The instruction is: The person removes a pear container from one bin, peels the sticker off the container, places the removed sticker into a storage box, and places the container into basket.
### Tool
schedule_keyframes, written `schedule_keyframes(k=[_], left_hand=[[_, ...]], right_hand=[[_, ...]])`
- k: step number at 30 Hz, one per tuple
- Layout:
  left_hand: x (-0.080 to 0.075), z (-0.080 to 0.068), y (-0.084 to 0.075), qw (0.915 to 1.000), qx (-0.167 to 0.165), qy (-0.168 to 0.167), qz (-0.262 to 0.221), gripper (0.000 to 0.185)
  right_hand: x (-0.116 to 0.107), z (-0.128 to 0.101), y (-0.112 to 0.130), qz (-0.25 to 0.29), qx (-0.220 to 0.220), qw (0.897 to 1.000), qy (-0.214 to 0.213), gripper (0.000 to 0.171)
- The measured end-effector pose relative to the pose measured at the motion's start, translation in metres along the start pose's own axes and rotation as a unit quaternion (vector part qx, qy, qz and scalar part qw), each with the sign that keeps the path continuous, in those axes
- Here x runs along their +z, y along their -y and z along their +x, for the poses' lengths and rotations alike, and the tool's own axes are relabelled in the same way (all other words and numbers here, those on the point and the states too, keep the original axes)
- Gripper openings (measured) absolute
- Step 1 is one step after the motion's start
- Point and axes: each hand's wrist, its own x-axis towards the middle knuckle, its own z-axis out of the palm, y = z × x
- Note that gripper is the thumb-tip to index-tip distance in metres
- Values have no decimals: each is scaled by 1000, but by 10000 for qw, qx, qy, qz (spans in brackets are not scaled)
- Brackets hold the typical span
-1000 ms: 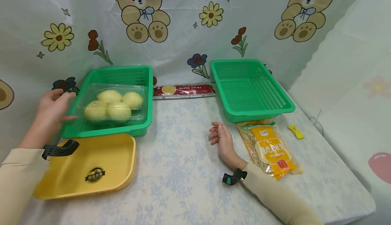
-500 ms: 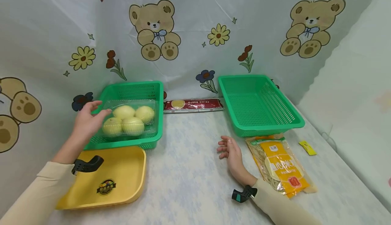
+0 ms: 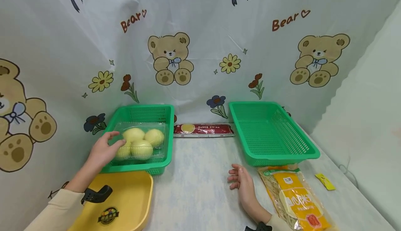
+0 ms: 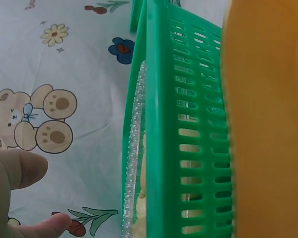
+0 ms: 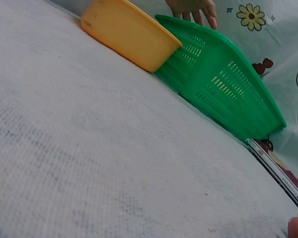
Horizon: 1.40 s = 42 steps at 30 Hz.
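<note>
A clear plastic box (image 3: 142, 142) with several pale yellow round fruits lies in the left green basket (image 3: 141, 108). My left hand (image 3: 111, 143) reaches over that basket's left rim, its fingers spread at the box's left edge; I cannot tell whether it grips. In the left wrist view two fingers (image 4: 17, 168) stand straight, apart from the basket wall (image 4: 188, 99). My right hand (image 3: 239, 179) rests on the table with relaxed fingers and holds nothing, between the baskets and left of a noodle bag (image 3: 294, 198).
A yellow tray (image 3: 131, 203) sits in front of the left basket. The right green basket (image 3: 282, 155) holds nothing. A long red packet (image 3: 203, 129) lies against the bear-print backdrop. A small yellow sachet (image 3: 325, 181) lies at the far right.
My left hand has moved right from beside the basket to the box's left edge. The view has tilted up. The right hand has stayed put.
</note>
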Motion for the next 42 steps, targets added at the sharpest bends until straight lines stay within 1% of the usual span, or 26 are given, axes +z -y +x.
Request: schedule_keyframes(k=[4,6,9,12,15,18,22,24,29,31,34,37,40,42], left_hand=[[4,-3,12,9988,298,-210,332,68],[5,-3,17,9971,413,-302,557,68],[5,1,20,9948,466,-319,852,70],[6,6,18,9921,560,-222,1100,74],[7,9,16,9881,648,-121,1388,79],[8,12,14,9824,662,-111,1743,83],[7,14,13,9765,707,-260,2021,83],[7,16,13,9768,715,-307,1994,82],[1,19,7,9822,750,-337,1691,80],[-3,20,4,9822,811,-364,1654,77],[-7,22,-4,9806,965,-424,1653,74],[-8,23,-13,9778,1180,-519,1655,71],[-6,24,-24,9743,1396,-667,1637,68],[-6,25,-30,9730,1497,-738,1594,67]], right_hand=[[1,-6,-3,-90,289,9995,45,62],[2,-6,-3,-117,325,9994,70,62],[3,-1,-1,-125,143,9998,69,60],[1,6,3,-99,-191,9997,70,60],[2,12,6,-54,-386,9992,69,58],[4,16,9,-13,-451,9989,88,56],[8,22,11,22,-487,9988,69,56],[8,24,13,-1,-490,9988,64,56],[7,28,20,6,-367,9993,-72,52],[9,29,24,54,-300,9995,-121,49],[12,31,34,27,-277,9996,-70,45],[8,32,49,-241,-476,9986,2,42],[1,35,66,-504,-869,9949,-22,39],[-4,38,78,-622,-1208,9907,-32,37]])
